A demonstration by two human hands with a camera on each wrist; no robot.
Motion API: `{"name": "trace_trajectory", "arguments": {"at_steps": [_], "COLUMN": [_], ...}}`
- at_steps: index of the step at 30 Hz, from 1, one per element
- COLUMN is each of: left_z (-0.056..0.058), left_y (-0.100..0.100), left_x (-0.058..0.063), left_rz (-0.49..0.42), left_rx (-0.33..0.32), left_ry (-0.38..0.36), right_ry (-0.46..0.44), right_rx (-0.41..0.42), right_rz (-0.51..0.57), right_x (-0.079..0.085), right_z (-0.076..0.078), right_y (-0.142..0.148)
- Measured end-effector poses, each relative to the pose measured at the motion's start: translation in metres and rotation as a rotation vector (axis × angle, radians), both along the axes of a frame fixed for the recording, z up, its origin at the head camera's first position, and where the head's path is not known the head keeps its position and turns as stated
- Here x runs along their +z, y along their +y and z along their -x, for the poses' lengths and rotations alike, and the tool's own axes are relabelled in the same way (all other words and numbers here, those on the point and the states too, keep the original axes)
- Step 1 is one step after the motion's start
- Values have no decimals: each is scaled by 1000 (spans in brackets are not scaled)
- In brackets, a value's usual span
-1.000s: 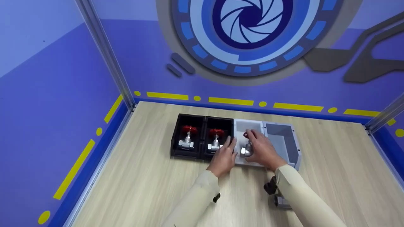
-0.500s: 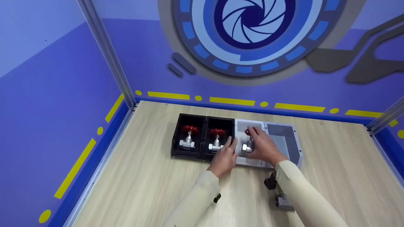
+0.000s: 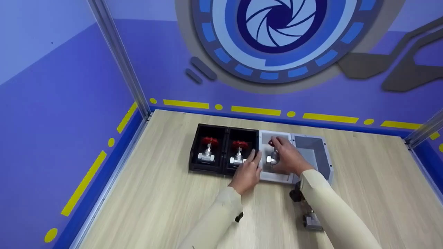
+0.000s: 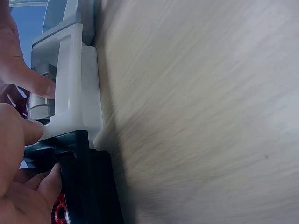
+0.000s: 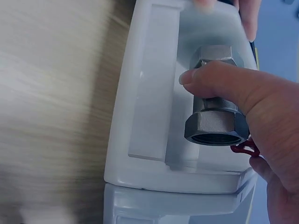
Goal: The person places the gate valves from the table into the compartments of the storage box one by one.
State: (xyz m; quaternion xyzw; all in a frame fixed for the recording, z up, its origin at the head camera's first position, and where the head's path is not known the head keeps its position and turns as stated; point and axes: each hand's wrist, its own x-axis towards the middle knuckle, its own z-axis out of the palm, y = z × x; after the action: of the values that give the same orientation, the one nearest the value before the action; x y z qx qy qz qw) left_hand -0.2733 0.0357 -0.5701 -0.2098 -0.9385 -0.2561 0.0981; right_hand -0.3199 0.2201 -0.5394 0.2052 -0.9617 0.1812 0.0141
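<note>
My right hand (image 3: 291,157) grips a metal gate valve (image 5: 216,105) with a red handwheel (image 5: 246,148), inside the white bin (image 3: 277,179). In the right wrist view the thumb lies across its steel body, and one hex-ended threaded opening faces the camera. The hand hides much of the wheel. My left hand (image 3: 246,174) rests over the side where the white bin meets a black bin (image 3: 242,130). Its thumb (image 4: 32,131) touches the white bin's corner, while other fingers (image 4: 52,183) are on the black bin's side. Similar valves stand in this black bin and the leftmost black bin (image 3: 207,127).
A grey bin (image 3: 320,155) ends the row on the right. Nearer the body, a grey metal fitting (image 3: 311,223) lies on the wooden table (image 3: 155,193), partly hidden by the right sleeve (image 3: 332,207). Blue printed walls (image 3: 193,97) stand behind and to the left.
The right hand has moved the valve slightly away from the body, farther into the white bin. The left hand keeps its place at the bins. The head view has shifted a little.
</note>
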Motion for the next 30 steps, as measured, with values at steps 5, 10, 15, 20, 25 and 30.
{"name": "trace_trajectory", "arguments": {"at_steps": [5, 10, 15, 20, 25, 30], "left_z": [0, 0, 0, 0, 0, 0], "left_y": [0, 0, 0, 1, 1, 1], "left_x": [1, 2, 2, 1, 1, 0], "left_rz": [-1, -12, 5, 11, 12, 16], "left_rx": [1, 2, 8, 1, 9, 12], "left_ry": [0, -7, -5, -14, -24, -15], "right_ry": [-39, -91, -146, -126, -73, -20], "right_rx": [16, 4, -19, 8, 40, 73], "right_rz": [-14, -29, -37, -58, -49, -39], "right_x": [-2, -3, -2, -6, -12, -15], "right_z": [4, 5, 5, 3, 4, 5], "right_y": [-3, -6, -9, -9, -9, -10]}}
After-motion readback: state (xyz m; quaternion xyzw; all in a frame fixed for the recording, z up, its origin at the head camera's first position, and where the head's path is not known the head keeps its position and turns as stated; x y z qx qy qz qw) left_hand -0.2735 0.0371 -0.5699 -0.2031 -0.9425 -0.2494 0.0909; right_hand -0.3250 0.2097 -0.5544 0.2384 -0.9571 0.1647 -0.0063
